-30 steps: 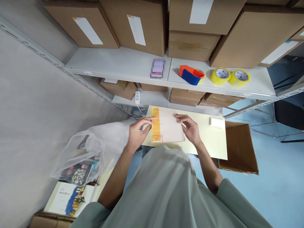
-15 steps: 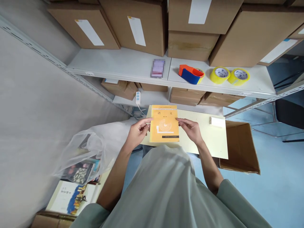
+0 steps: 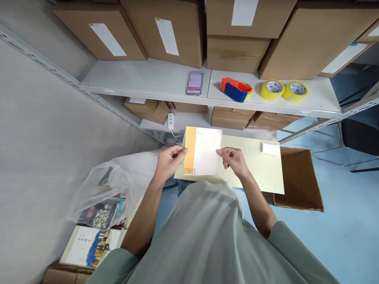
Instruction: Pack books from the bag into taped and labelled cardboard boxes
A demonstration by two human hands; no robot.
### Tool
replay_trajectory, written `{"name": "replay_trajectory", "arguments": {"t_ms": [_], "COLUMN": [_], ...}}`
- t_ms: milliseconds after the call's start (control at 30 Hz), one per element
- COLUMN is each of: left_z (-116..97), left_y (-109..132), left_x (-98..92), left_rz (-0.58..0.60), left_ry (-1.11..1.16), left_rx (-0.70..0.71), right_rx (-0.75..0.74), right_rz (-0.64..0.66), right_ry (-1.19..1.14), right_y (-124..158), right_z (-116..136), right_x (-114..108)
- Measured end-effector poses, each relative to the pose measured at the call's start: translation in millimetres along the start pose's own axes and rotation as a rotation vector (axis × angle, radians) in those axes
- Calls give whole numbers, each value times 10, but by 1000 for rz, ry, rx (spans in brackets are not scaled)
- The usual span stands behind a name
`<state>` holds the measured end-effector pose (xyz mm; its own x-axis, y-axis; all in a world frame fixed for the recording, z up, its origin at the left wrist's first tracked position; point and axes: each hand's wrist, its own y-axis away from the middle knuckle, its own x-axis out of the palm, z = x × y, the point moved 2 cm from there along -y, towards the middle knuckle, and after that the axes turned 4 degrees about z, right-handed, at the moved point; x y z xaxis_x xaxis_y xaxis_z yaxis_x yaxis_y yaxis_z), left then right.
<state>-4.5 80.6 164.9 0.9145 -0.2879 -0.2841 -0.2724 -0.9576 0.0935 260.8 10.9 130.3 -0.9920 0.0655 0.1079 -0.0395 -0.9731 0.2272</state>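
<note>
A thin book [image 3: 205, 152] is held up over the pale yellow tabletop. The side facing me is mostly white, with a yellow strip down the left and a small red-outlined box at the bottom left. My left hand [image 3: 170, 162] pinches the left edge, its thumb on the yellow strip. On the opposite edge, my right hand [image 3: 234, 159] grips the book between thumb and curled fingers. Whatever lies behind the book is hidden.
A small white block [image 3: 270, 148] lies on the table [image 3: 251, 173], beside an open cardboard box [image 3: 300, 179]. The shelf ahead holds a tape dispenser [image 3: 236, 90], yellow tape rolls [image 3: 271, 90] and cartons. Plastic sheeting [image 3: 118, 177] and other books [image 3: 89, 245] are at left.
The book has been turned over: its yellow printed front cover faced me before, and now a white side with a yellow strip shows. Both hands are still at its edges.
</note>
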Motion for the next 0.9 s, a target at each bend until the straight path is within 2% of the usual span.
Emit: {"name": "replay_trajectory", "arguments": {"t_ms": [133,333,533,667,767,900], "left_z": [15,135,279,259,179,110], "left_y": [30,79,102,144,201,304], "left_x": [11,20,68,167,341,672], "left_rz": [33,-24,-125,-149,-88,161], "left_ry": [37,48,40,-20,-151,-277], "left_rx": [-6,21,41,65,172,323], "right_rx": [-14,-3,-50,-32,-19,-68], "right_rz": [13,-21,-24,-68,-77,36], "right_ry": [-19,-72,-56,-81,-103,-182], "right_y": [6,-19,-190,-408,-592,-779], "right_z": [-29,-161,-466,-716,-861,-953], "right_x": [-7,-51,-28,34,108,223]}}
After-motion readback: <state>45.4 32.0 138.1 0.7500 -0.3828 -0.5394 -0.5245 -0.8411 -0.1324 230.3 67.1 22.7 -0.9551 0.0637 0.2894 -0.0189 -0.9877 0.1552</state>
